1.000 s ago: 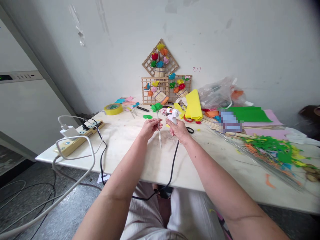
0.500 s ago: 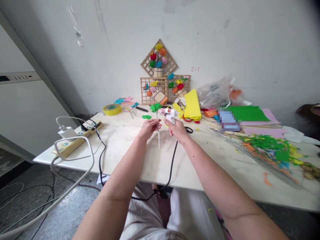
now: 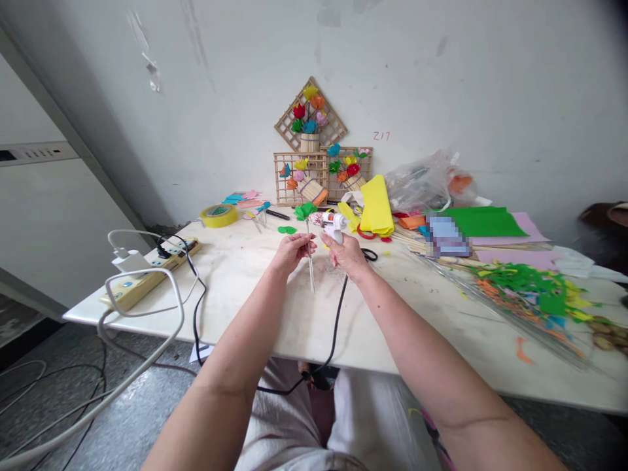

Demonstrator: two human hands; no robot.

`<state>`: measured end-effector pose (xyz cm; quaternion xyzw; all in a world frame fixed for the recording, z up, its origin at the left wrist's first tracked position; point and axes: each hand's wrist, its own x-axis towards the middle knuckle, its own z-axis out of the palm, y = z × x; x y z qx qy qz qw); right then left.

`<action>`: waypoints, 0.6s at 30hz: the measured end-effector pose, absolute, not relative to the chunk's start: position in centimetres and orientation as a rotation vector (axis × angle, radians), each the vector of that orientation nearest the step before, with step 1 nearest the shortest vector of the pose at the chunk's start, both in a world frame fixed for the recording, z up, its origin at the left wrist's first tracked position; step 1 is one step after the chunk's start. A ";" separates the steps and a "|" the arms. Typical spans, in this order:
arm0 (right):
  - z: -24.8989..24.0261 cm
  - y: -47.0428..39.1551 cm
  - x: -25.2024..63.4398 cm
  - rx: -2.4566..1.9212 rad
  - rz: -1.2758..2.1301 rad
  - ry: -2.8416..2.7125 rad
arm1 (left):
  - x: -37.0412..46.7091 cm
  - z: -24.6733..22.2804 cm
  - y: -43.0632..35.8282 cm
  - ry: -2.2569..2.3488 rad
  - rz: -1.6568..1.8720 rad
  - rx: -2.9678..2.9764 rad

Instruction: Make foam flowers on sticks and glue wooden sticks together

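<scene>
In my left hand (image 3: 294, 252) are the thin wire stems of a green paper flower (image 3: 305, 210), pinched between thumb and fingers. The flower head stands above the fingers, and the wire ends (image 3: 313, 278) hang below. My right hand (image 3: 349, 255) is wrapped round the handle of a white glue gun (image 3: 333, 224), whose patterned front points left at the flower. Whether the nozzle touches the flower I cannot tell. A black cord (image 3: 339, 314) runs down from the gun. Green paper petals (image 3: 286, 229) lie on the table left of the flower.
Flower panels (image 3: 300, 178) lean on the wall. To the left are a tape roll (image 3: 218, 215) and a power strip (image 3: 147, 278) with looping cables. Scissors (image 3: 369, 254), yellow paper (image 3: 377, 206), wires (image 3: 510, 320) and green scraps (image 3: 520, 281) lie to the right.
Almost nothing differs. The view has shifted very slightly; both hands keep the flower stems and the glue gun in nearly the same place.
</scene>
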<state>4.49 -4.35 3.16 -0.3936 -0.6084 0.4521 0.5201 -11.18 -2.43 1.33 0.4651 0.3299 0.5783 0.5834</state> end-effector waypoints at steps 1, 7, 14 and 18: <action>3.2 -4.4 4.5 -0.946 1.082 -1.455 | -11.2 1.3 -2.4 0.767 1.350 1.083; 3.3 -4.5 4.5 -0.964 1.065 -1.477 | -11.2 1.3 -2.4 0.746 1.357 1.066; 3.2 -4.5 4.5 -0.965 1.072 -1.476 | -11.2 1.3 -2.3 0.744 1.362 1.061; 3.2 -4.6 4.4 -0.955 1.072 -1.457 | -11.2 1.3 -2.3 0.738 1.354 1.061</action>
